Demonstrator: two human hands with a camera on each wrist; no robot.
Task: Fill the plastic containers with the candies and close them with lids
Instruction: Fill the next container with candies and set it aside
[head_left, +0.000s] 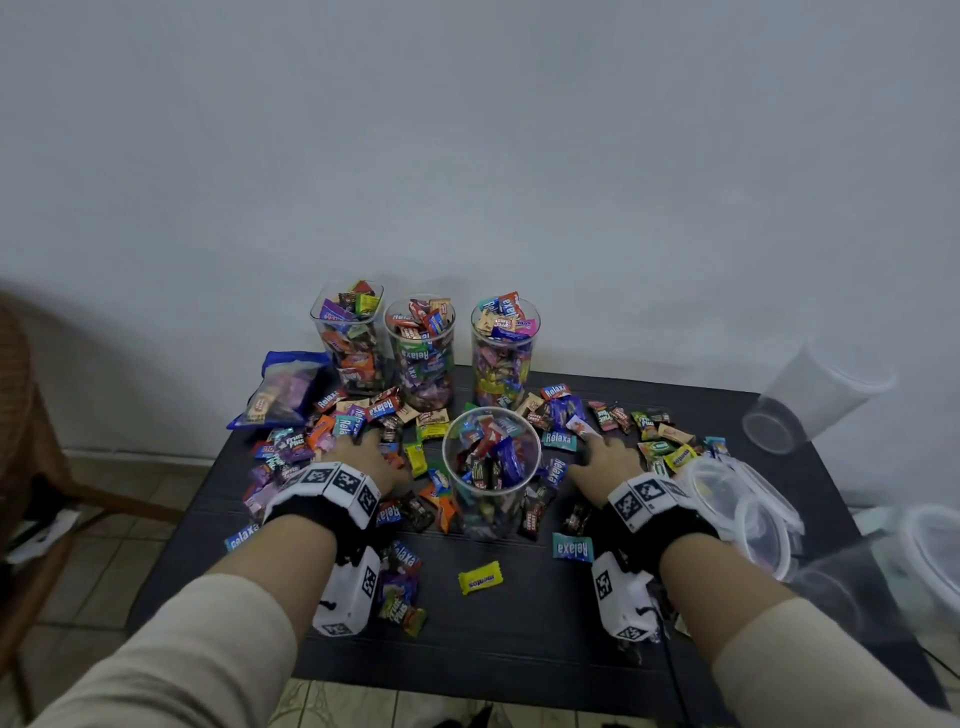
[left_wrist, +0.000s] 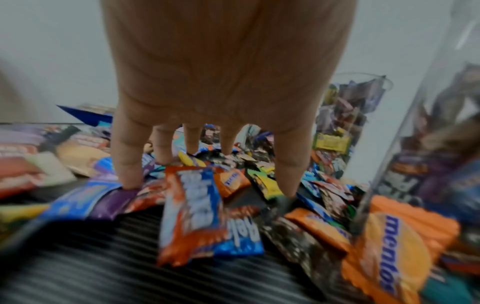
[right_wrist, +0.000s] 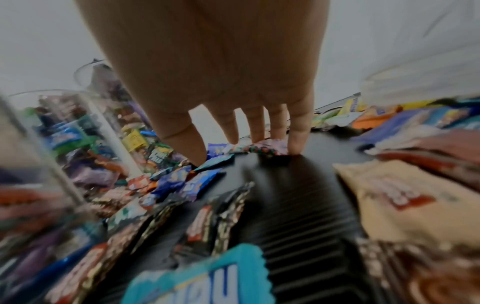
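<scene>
Both wrist views show what the head view hides: the left hand and right hand spread straight fingers onto loose candies flanking the half-filled container, gripping nothing. Lids, right of that container, blur at the frame's edge.

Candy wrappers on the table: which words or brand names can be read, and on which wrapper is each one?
"Relaxa": teal wrapper near the right hand.
"mentos": yellow wrapper lying alone at the front.
"mentos": orange wrapper, left wrist view.
"Fruit Plus": dark wrapper by the left hand.
Other wrappers and the blue bag: too small or blurred.
</scene>
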